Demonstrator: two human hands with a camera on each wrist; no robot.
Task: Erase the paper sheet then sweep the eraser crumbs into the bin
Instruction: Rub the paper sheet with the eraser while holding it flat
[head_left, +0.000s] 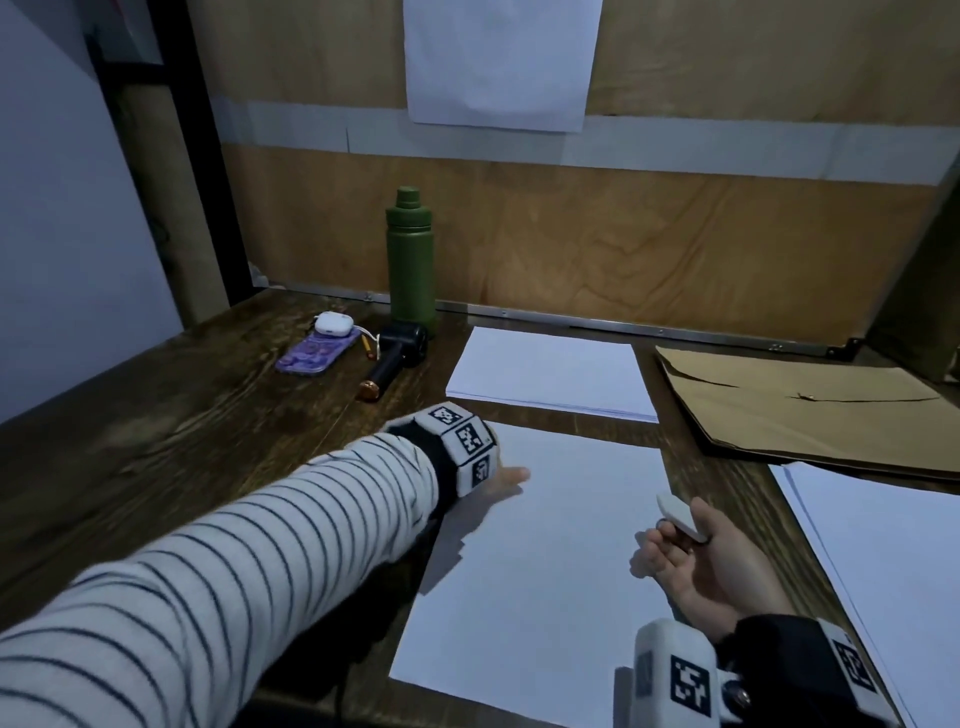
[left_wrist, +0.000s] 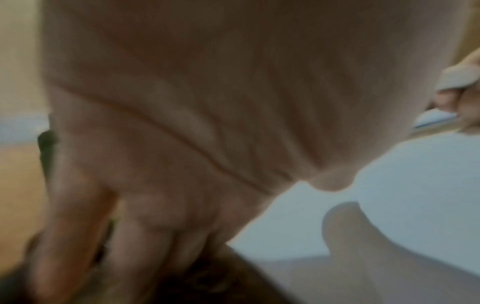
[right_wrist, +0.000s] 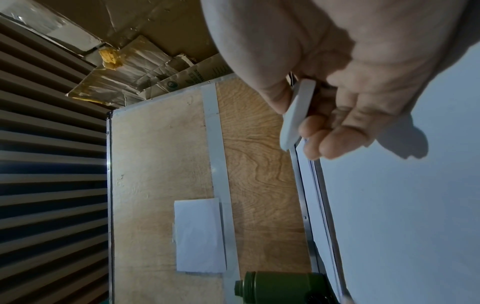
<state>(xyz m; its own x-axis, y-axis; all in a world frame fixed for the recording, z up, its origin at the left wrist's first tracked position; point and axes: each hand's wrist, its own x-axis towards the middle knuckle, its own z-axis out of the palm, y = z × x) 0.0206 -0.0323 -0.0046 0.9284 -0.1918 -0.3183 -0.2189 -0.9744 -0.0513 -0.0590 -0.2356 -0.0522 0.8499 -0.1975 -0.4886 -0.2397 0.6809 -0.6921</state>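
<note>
Right hand (head_left: 711, 561) palm-up over the right edge of the paper sheet (head_left: 545, 571), thumb and curled fingers pinching a flat white eraser (head_left: 677, 515); the eraser is smooth with rounded ends and clear of the paper. Left hand (head_left: 501, 480) lies at the sheet's top-left corner, fingers fairly straight and loosely spread, thumb out over the paper; the left wrist view is blurred, so actual contact cannot be told. Striped knit sleeve (head_left: 234, 561) on the left arm. The sheet is plain, matte white and flat on a dark wood-grain table (head_left: 171, 415). No crumbs can be made out, and the bin is not seen.

Around it: a stack of white paper (head_left: 550, 371) just behind the sheet, more white sheets (head_left: 883, 571) at right, a creased brown paper envelope (head_left: 810, 410) at back right. Back left: a matte green cylindrical bottle (head_left: 410, 257) upright against the plywood wall (head_left: 623, 239), a black handheld device (head_left: 397, 353), a purple phone (head_left: 317, 354) with a white earbud case (head_left: 332, 323) on it. A white paper (head_left: 501, 60) hangs on the wall.
</note>
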